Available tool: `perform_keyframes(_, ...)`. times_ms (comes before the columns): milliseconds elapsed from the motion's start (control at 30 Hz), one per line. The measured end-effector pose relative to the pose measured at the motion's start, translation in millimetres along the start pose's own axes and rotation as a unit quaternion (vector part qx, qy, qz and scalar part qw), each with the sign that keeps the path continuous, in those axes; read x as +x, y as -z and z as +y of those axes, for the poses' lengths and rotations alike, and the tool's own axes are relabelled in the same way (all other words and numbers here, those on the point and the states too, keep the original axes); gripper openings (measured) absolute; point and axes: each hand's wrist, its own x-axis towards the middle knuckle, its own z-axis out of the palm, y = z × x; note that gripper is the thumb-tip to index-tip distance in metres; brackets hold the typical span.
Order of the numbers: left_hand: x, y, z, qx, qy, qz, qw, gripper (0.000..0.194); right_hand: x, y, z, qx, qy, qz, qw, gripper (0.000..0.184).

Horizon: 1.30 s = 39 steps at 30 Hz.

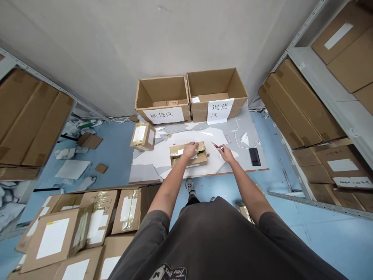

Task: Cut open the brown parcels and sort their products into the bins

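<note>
On the table lies a small cardboard box (201, 158) with shiny tape and a white label, and a dark gap shows along its top flaps. My left hand (190, 150) grips it from above, fingers bent over the top. Just to the right of the box, my right hand (227, 154) is closed around a slim red-and-black pointed tool (216, 146). The tool's tip points up and left, apart from the box. Its exact kind is too small to make out.
Two open cartons with paper signs, a left one (163, 115) and a right one (201, 111), stand at the table's back. A taped box (142, 137) sits at left, a black phone (254, 157) at right. Stacked boxes (55, 237) fill the lower left; shelves (323, 89) flank the right.
</note>
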Motion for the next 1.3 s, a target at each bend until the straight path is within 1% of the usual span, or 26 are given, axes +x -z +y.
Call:
perform_keyframes(100, 0.9, -0.6, 0.2, -0.001, -0.009, 0.010, 1.000, 0.042, -0.1, -8.6, -6.0, 0.118, -0.032, 0.021, 0.992, 0.039)
perform_keyframes(167, 1.7, -1.2, -0.2, -0.001, -0.010, 0.013, 1.000, 0.043, 2.7, -15.3, -12.7, 0.199, -0.049, 0.021, 0.979, 0.046)
perform_keyframes(233, 3.4, -1.9, -1.3, 0.001, -0.007, 0.016, 1.000, 0.047, 6.2, -21.0, -20.2, 0.282, -0.058, 0.004, 0.958, 0.051)
perform_keyframes(367, 10.0, -4.2, -4.0, -0.002, -0.005, 0.017, 1.000, 0.050, 8.7, -25.6, -34.9, 0.416, -0.039, -0.018, 0.908, 0.054)
perform_keyframes(467, 16.4, -6.1, -3.1, -0.010, -0.009, 0.019, 1.000, 0.047, 5.4, -22.8, -44.5, 0.466, -0.027, -0.014, 0.884, 0.057)
perform_keyframes(533, 20.2, -6.5, -0.7, -0.013, -0.013, 0.018, 1.000, 0.046, 2.4, -18.7, -50.5, 0.487, -0.012, -0.013, 0.873, 0.053)
perform_keyframes(667, 25.4, -4.6, 3.9, -0.009, -0.019, 0.011, 1.000, 0.047, -3.2, -8.0, -63.0, 0.508, 0.019, -0.012, 0.861, 0.045)
perform_keyframes(867, 29.9, -1.9, 3.4, 0.001, -0.040, -0.002, 0.999, 0.045, -11.7, 0.7, -75.4, 0.534, 0.030, -0.009, 0.845, 0.045)
perform_keyframes(967, 32.6, -4.4, 3.6, -0.001, -0.046, 0.005, 0.999, 0.044, -13.7, 0.5, -72.0, 0.541, 0.022, -0.007, 0.841, 0.047)
perform_keyframes(1067, 36.2, -8.3, 5.0, -0.012, -0.047, 0.018, 0.999, 0.046, -12.4, 1.5, -60.2, 0.535, 0.014, 0.003, 0.845, 0.048)
perform_keyframes(1167, 41.0, -12.6, 6.9, -0.024, -0.049, 0.031, 0.998, 0.048, -7.8, 5.7, -41.3, 0.522, 0.002, 0.012, 0.853, 0.052)
perform_keyframes(1300, 47.3, -20.6, 10.2, -0.026, -0.049, 0.048, 0.997, 0.049, 0.1, 10.5, -8.1, 0.497, -0.010, 0.026, 0.867, 0.062)
